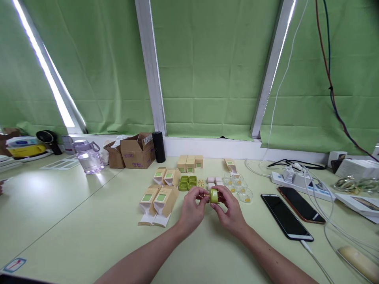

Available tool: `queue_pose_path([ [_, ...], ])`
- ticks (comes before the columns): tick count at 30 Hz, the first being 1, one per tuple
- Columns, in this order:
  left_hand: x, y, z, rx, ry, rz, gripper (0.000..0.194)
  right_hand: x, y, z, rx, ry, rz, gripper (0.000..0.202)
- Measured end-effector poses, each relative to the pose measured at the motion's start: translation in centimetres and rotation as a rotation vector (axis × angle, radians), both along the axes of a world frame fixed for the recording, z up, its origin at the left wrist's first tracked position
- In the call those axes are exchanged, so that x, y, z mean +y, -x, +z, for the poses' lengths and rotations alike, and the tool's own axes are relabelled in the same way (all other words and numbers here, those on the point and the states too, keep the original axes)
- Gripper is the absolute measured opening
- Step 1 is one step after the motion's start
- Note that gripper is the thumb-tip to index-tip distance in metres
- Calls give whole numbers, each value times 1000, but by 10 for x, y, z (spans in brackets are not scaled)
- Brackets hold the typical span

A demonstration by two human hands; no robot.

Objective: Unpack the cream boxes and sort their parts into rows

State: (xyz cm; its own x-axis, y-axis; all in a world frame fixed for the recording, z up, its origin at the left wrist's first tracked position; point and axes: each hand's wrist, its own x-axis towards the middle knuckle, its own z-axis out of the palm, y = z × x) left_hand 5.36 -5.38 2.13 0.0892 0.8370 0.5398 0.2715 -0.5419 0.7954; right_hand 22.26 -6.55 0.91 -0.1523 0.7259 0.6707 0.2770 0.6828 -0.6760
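Observation:
Between my hands is a small green container (214, 196), tilted on its side. My right hand (231, 211) grips it with thumb and fingers. My left hand (194, 209) pinches a small, thin tan piece (206, 195) against its left side. Beyond my hands stand several green square cups (188, 183), small tan labelled pieces (200, 183) and white-pink blocks (214, 181). Clear plastic domes with yellow centres (238, 184) lie right of them. Open tan boxes with green labels (160, 197) rest to the left; closed tan boxes (190, 163) stand behind.
At the right are two phones (286, 217), a power strip (302, 185) and loose white cables. A cardboard carton (137, 152), a black cylinder (159, 147) and a purple-tinted bottle (89, 157) stand back left. An open box (231, 166) lies behind the domes.

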Motion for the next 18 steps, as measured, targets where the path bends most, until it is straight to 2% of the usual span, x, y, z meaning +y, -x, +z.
queue_pose_path([
  [9,1,1,0,-43,45,-9,5,0,-1,2,-18,-27,-24,39],
  [18,-2,-1,3,-42,15,-24,18,1,0,6,159,116,51,38],
])
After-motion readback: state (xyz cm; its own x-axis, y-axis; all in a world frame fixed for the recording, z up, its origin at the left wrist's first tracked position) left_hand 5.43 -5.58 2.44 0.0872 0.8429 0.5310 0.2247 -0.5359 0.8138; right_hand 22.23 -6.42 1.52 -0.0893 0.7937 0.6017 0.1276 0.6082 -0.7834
